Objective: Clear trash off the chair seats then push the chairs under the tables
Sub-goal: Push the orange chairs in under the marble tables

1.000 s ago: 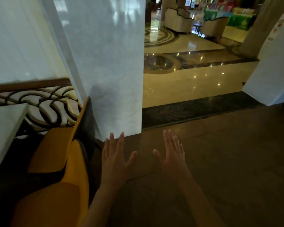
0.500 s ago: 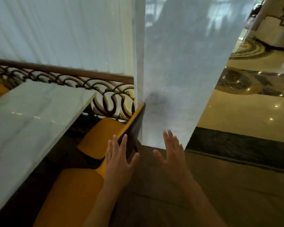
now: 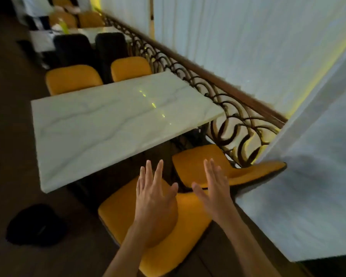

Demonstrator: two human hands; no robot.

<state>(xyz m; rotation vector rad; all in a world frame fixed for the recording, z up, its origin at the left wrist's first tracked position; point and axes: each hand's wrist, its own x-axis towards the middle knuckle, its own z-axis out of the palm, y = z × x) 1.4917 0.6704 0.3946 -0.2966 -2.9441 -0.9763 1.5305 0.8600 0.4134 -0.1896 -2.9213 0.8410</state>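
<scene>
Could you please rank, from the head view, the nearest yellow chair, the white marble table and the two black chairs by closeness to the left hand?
From the left hand:
1. Nearest yellow padded chair, directly beneath it.
2. White marble rectangular table, just ahead.
3. Two black chairs, far beyond the table.

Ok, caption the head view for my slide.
Both open hands, left hand and right hand, hover above two orange chairs beside a marble table.

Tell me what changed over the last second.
The view swung left from the lobby floor onto the white marble table and two near orange chairs. The left hand and right hand stayed open, holding nothing.
</scene>
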